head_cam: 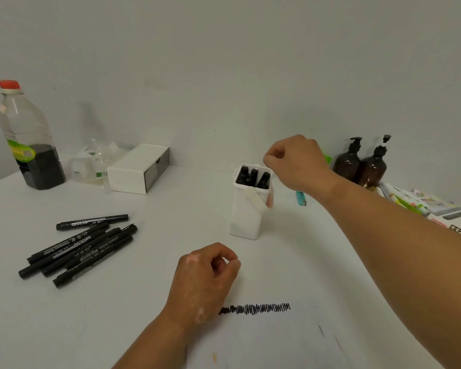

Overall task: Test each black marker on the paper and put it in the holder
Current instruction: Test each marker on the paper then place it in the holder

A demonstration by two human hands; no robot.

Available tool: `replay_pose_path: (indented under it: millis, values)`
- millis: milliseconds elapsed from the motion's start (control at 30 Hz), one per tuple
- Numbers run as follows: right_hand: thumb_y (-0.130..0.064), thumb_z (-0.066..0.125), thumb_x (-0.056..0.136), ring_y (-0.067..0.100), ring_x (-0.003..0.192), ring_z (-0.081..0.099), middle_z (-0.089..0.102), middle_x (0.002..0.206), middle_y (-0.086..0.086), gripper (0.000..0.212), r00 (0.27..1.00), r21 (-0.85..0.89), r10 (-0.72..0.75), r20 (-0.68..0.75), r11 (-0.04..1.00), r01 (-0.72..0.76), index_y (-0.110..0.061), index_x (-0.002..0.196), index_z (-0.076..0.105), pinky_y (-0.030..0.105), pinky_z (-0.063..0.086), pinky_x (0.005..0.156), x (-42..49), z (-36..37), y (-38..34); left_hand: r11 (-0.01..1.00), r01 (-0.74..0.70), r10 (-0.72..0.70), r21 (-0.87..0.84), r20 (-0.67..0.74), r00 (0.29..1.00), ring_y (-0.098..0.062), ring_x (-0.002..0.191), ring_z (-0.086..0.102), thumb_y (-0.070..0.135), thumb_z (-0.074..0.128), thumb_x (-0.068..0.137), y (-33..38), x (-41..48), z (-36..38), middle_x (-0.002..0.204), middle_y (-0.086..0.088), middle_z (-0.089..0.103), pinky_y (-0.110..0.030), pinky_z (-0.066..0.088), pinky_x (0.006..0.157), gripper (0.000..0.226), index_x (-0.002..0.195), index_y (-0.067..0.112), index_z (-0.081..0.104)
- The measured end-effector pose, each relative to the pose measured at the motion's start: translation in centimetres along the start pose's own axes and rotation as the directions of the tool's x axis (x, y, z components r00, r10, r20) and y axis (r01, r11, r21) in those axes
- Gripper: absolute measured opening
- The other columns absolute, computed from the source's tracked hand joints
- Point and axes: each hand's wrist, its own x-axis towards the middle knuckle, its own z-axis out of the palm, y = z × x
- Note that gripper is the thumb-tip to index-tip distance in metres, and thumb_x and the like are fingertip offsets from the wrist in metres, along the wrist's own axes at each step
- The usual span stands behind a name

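Note:
A white holder (246, 217) stands mid-table with several black markers (252, 178) upright inside it. My right hand (296, 162) hovers just above and to the right of the holder's rim, fingers curled, nothing visible in them. My left hand (206, 278) rests on the paper (277, 339) with its fingers loosely curled and empty, just above a black zigzag scribble (256, 308). Several capped black markers (80, 247) lie in a loose pile on the table at the left.
A red-capped bottle (28, 139) with dark liquid stands far left, beside clear plastic items (91, 166) and a white drawer box (139, 169). Two brown pump bottles (362, 163), a lighter (301, 199) and printed packs (431, 206) sit at the right.

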Motion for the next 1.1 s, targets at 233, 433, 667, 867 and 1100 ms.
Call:
replay_pose_path:
  millis: [233,433,667,867,1100]
  values:
    - [-0.03,0.072,0.087,-0.004,0.071,0.066,0.073,0.07,-0.019,0.011,0.987,0.199,0.15,0.065,0.967,-0.16,-0.028,0.078,0.079,0.01,0.042,0.061,-13.1,-1.3,4.0,0.998,-0.003,0.003,0.061,0.007,1.0,-0.006,0.052,0.051,0.022,0.071,0.086,-0.1,0.0,0.1,0.055,0.007,0.059,-0.011,0.041,0.057,0.014,0.073,0.028,0.07]
    - [-0.022,0.072,0.086,-0.001,0.068,0.066,0.072,0.07,-0.023,0.02,0.963,0.272,0.209,0.168,0.929,-0.249,-0.031,0.069,0.076,0.015,0.05,0.067,-20.7,1.7,5.9,0.985,-0.066,0.061,0.163,0.034,0.998,-0.008,0.054,0.053,0.02,0.072,0.086,-0.1,-0.6,0.1,0.056,0.005,0.06,-0.012,0.042,0.058,0.014,0.074,0.028,0.07]
    - [-0.025,0.069,0.086,0.0,0.07,0.064,0.067,0.072,-0.033,0.023,0.975,0.286,0.154,0.159,0.938,-0.195,-0.037,0.067,0.07,0.008,0.044,0.064,-22.0,3.3,6.3,0.967,-0.074,0.069,0.242,0.028,0.997,-0.008,0.057,0.054,0.019,0.072,0.086,-0.3,-0.9,-0.1,0.057,0.005,0.061,-0.009,0.041,0.059,0.014,0.074,0.028,0.07]
    - [-0.026,0.072,0.086,-0.003,0.071,0.061,0.066,0.072,-0.032,0.022,0.982,0.339,0.112,0.155,0.927,-0.159,-0.037,0.067,0.07,0.008,0.044,0.067,-22.3,3.3,6.3,0.877,-0.099,0.073,0.471,0.074,0.995,-0.006,0.067,0.058,0.028,0.066,0.089,-1.1,0.4,-2.9,0.071,0.016,0.063,-0.011,0.042,0.063,0.008,0.081,0.031,0.069]
    - [-0.022,0.075,0.082,-0.004,0.066,0.06,0.065,0.064,-0.029,0.024,0.99,0.393,0.054,0.128,0.914,-0.101,-0.035,0.062,0.07,0.007,0.043,0.066,-22.3,3.5,5.1,0.504,0.18,-0.113,0.844,-0.143,0.983,-0.026,0.097,0.057,0.026,0.057,0.092,-5.3,1.8,-12.5,0.108,-0.005,0.064,-0.041,0.052,0.085,0.019,0.107,0.019,0.067]
